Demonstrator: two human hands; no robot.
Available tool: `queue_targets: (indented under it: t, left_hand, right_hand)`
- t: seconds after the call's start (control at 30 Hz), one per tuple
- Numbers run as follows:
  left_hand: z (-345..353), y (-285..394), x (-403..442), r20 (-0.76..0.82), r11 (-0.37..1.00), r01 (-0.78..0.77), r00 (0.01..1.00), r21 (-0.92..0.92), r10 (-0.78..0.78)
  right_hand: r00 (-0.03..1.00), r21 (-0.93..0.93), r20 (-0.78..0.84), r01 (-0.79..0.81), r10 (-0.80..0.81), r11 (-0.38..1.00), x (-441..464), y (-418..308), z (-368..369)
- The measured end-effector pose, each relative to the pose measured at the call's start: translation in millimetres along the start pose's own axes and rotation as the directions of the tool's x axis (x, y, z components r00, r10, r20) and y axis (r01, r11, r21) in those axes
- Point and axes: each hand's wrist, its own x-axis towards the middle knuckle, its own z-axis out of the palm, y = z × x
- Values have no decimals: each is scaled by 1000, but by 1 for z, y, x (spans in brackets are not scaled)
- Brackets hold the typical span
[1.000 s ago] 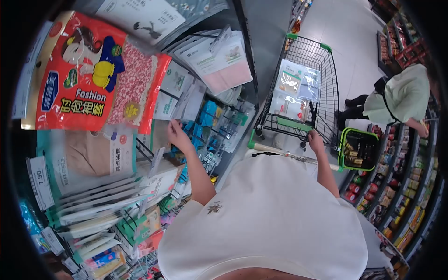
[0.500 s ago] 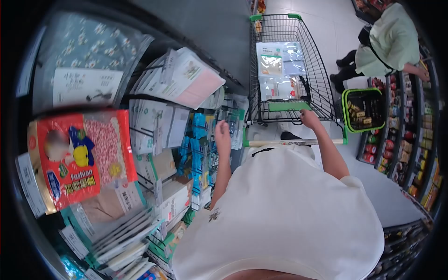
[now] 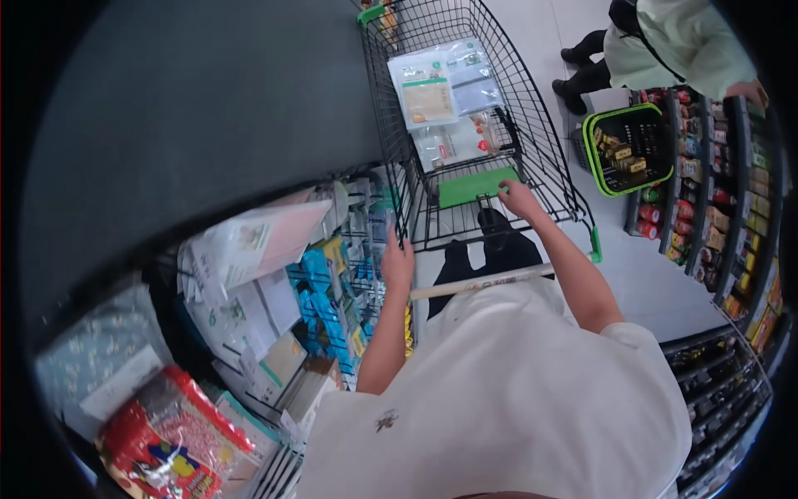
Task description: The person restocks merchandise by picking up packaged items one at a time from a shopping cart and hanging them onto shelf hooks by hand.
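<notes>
My left hand [image 3: 399, 261], fingers slightly apart, is beside the cart [image 3: 522, 91]; my right hand [image 3: 520, 202] curls near the green flap [image 3: 470, 188], grip unclear.

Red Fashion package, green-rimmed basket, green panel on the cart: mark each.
Red package [image 3: 181, 431], head view: its pink patterned part.
Green-rimmed basket [image 3: 592, 150], head view: rim, on the side nearer the cart.
Green panel [image 3: 465, 190], head view: middle of its flat face.
</notes>
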Motion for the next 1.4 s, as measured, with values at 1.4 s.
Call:
queue_targets:
  t: [1.4]
  left_hand:
    - [-7,16,19,65,994,53,996,98,-59]
  right_hand:
    - [825,623,-459,33,330,782,269,50,11]
